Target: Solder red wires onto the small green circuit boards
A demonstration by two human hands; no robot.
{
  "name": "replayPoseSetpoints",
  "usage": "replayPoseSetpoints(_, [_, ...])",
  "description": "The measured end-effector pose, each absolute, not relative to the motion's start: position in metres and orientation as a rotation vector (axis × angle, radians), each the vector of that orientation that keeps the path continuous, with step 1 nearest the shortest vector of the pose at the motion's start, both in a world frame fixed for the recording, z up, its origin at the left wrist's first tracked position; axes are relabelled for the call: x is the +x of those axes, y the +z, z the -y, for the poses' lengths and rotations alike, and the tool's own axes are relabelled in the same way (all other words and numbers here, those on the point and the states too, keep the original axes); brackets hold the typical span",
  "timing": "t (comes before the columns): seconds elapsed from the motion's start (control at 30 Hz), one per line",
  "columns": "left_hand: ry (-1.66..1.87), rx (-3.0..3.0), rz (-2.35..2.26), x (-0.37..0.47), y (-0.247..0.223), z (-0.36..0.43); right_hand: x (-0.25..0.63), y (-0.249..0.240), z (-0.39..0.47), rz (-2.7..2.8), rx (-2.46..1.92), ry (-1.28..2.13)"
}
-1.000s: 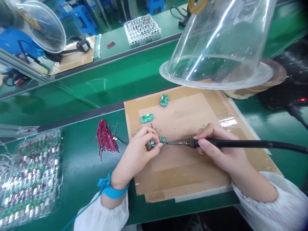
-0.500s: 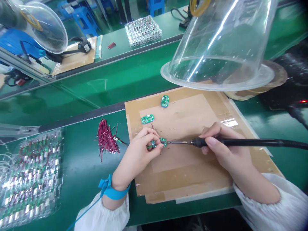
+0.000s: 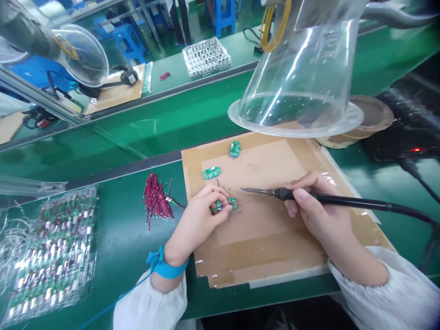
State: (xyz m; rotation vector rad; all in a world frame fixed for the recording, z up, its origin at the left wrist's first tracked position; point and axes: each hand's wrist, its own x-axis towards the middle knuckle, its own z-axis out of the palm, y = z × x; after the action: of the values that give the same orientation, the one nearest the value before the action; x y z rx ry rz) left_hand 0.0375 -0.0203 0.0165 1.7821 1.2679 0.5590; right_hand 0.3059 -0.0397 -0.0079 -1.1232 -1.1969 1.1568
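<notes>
My left hand (image 3: 208,208), with a blue strap at its wrist, pinches a small green circuit board (image 3: 233,203) low over the taped cardboard sheet (image 3: 268,256). The fingers cover part of that board, and a dark red wire (image 3: 217,182) sticks up behind them. In my right hand (image 3: 314,201) is a black-handled soldering iron (image 3: 330,200). Its tip points left, up and to the right of the board, apart from it. Two more green boards lie on the sheet, one board (image 3: 211,173) just beyond my left hand and another board (image 3: 235,149) farther back.
A pile of dark red wires (image 3: 156,201) lies left of the sheet. Far left stands a clear tray (image 3: 55,256) of small assemblies. A clear funnel-shaped hood (image 3: 299,91) hangs over the back of the sheet, near a round container (image 3: 369,119). A black box (image 3: 409,133) with a red light sits at right.
The soldering iron's tip has lifted off the board and moved up and slightly right. My left hand keeps its hold on the board. The whole view has shifted a little.
</notes>
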Motion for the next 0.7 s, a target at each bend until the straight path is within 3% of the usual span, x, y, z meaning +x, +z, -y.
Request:
replayPoseSetpoints(0.27, [0.531,1.830,-1.232,0.033,0.017,0.021,0.306,-0.005,0.040,1.285,-1.180,1.096])
replayPoseSetpoints(0.53, [0.110,2.094,-0.929,0.000,0.067,0.014,0.301,-0.003,0.033,1.347,-1.221,1.009])
replayPoseSetpoints(0.7, [0.544,2.286,-1.796,-0.059,0.092,-0.027,0.303,-0.010,0.034,1.485,-1.212,0.957])
